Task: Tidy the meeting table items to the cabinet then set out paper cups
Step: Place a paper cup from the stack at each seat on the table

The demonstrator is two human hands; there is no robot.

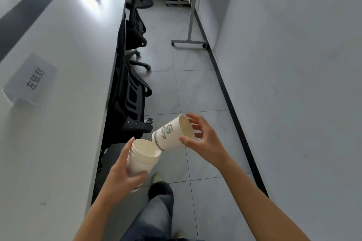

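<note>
Both hands are mid-air over the floor [195, 92], beside the table [64, 143]. Left hand [125, 174] is wrapped round a stack [143, 157] of nested paper cups, held upright w/ mouth up. Right hand [203, 137] pinches one cup [172, 133] at its rim, thumb outside & fingers at the mouth; it's tilted, base just touching the stack's rim. Cups look v. light, thin-walled, easy to crush or dent, and a bit slick. Best hold is a gentle grip near the rolled rim, the stiffest part, not mid-wall. Name card [29, 80] stands on the table.
</note>
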